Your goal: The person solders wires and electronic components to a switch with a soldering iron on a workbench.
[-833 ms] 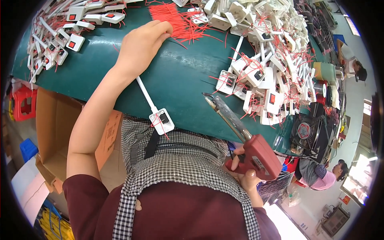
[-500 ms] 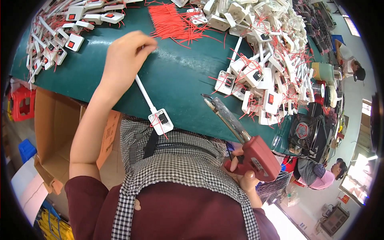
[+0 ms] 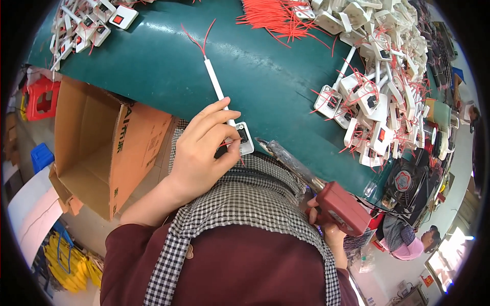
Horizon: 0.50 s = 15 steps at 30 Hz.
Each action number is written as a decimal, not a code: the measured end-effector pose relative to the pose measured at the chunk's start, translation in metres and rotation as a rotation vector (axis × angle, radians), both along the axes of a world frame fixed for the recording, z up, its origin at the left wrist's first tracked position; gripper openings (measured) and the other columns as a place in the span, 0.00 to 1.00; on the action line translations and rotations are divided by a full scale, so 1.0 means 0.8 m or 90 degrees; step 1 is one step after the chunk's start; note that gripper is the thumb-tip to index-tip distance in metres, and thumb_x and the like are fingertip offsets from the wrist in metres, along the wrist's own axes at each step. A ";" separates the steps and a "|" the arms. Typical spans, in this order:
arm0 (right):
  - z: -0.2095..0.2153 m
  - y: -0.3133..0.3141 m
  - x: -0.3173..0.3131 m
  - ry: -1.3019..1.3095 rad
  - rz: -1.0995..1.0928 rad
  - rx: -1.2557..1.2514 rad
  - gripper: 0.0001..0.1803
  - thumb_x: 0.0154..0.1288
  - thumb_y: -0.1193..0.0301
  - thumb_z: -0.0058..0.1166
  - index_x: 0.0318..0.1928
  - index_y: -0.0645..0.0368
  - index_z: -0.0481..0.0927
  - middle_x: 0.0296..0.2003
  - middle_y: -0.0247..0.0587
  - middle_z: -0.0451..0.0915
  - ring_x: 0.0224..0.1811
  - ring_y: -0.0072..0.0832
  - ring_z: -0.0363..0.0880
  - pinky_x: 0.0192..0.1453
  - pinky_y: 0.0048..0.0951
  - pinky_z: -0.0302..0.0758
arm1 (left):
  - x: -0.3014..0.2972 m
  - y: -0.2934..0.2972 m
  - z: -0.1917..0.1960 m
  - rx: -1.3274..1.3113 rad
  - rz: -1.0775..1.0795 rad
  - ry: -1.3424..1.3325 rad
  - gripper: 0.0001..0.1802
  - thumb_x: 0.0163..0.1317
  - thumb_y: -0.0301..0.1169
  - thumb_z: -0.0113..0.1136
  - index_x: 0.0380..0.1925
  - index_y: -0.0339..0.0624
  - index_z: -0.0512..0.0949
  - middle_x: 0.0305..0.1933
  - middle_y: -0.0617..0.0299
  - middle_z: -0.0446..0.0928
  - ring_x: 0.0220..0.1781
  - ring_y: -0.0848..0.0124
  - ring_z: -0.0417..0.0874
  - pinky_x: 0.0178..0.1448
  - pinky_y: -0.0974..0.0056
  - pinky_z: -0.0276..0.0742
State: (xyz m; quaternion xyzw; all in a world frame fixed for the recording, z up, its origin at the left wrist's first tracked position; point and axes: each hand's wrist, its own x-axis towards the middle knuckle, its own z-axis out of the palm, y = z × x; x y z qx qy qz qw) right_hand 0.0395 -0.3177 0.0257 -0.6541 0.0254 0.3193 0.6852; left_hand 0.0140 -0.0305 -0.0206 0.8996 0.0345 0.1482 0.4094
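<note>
While right hand (image 3: 333,233) clasps red tool (image 3: 343,209), left hand (image 3: 203,145) pinches at square plastic housing (image 3: 247,146).

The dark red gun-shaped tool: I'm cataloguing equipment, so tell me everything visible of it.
This dark red gun-shaped tool has a boxy, plastic-looking body and a long, worn grey barrel ending in a dark tip. The right hand grips it; the barrel slants toward the picture's upper left, by the green table's edge. The tip is close to the white switch housing; contact is unclear.
</note>
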 end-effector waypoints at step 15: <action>-0.020 -0.016 -0.003 -0.069 0.081 0.015 0.45 0.47 0.51 0.70 0.57 0.71 0.68 0.32 0.48 0.82 0.21 0.22 0.75 0.24 0.20 0.71 | -0.007 -0.002 -0.004 0.018 -0.031 -0.017 0.10 0.41 0.17 0.63 0.21 0.39 0.71 0.42 0.55 0.77 0.59 0.51 0.75 0.49 0.58 0.79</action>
